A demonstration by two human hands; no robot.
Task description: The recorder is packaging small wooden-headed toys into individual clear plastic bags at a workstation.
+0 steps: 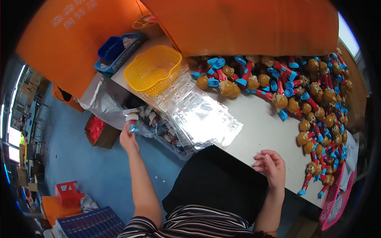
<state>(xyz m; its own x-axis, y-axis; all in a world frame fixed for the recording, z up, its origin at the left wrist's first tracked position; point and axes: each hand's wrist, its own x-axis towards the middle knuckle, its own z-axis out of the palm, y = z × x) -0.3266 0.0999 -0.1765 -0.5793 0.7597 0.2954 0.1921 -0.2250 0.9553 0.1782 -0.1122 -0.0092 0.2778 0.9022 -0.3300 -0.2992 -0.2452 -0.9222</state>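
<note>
White surface (pixel 262 131): heap of brown-headed figures (pixel 306 108) along far and right sides. Grey plastic liner (pixel 104 97) off left edge, small pieces (pixel 156 123) inside. Clear bags (pixel 202 115) flat at left end. Hands well apart: right hand (pixel 274 166) at near edge, fingers loosely curled, no load visible; left hand (pixel 129 139) pinching blue-and-white piece (pixel 132 118) above liner. Piece probably light, stiff, maybe slippery if film-wrapped. Suggest gripping body, not white end.
</note>
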